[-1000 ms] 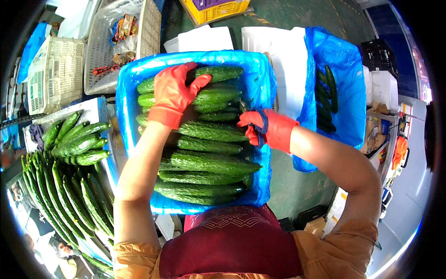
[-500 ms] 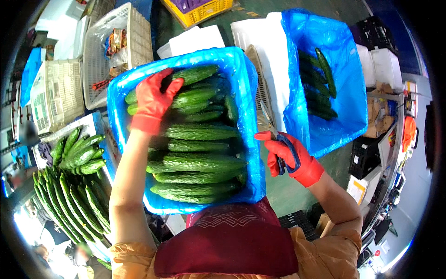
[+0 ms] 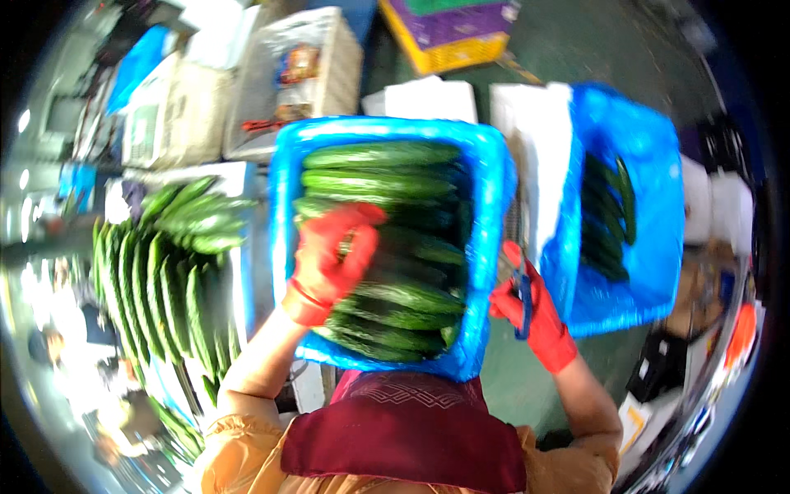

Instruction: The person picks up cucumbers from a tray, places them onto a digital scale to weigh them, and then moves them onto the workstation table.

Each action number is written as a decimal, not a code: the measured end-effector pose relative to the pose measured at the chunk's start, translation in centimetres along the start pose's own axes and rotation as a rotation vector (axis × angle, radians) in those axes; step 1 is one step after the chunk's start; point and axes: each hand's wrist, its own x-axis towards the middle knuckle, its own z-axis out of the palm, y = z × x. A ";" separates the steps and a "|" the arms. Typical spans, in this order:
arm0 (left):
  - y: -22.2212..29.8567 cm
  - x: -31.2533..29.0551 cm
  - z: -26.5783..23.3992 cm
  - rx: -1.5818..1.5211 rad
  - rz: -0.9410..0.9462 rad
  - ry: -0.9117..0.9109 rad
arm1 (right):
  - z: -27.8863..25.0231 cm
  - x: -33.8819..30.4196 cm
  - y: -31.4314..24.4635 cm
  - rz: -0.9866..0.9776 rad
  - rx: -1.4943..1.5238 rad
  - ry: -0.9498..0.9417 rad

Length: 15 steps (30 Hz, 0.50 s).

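Note:
My left hand (image 3: 333, 262), in a red glove, rests over the cucumbers (image 3: 383, 183) in a box lined with blue plastic (image 3: 284, 193). Its fingers and thumb curl, with a bit of green showing between them. Motion blur hides whether they grip a cucumber. Dark-handled scissors (image 3: 523, 300) are in my red-gloved right hand (image 3: 539, 325), just right of that box. The fingers are closed round the scissors' loops, and the blades point up and away from me. Green cucumbers fill the box in rows lying crosswise, blurred beside my left hand.
Right of the scissors stands a second blue-lined box (image 3: 638, 292) with several cucumbers (image 3: 605, 214) on its left side. More cucumbers (image 3: 164, 280) are heaped at the left. Behind are a white plastic crate (image 3: 337, 74) with packets and a purple and yellow crate (image 3: 448, 41).
My left hand has moved nearer me from the box's far rows to its middle, its fingers more curled. The view has shifted. My right hand keeps the scissors.

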 end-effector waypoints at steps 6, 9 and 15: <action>3.7 -5.4 -0.3 0.026 0.045 -0.088 | 3.6 -0.5 -4.7 0.110 -0.072 -0.186; 4.0 -8.5 -0.1 -0.111 0.093 -0.014 | 6.5 -2.1 -6.4 0.003 -0.389 -0.232; 3.8 -15.5 -0.9 -0.181 0.013 0.005 | 10.9 -3.7 -3.5 -0.160 -0.549 -0.362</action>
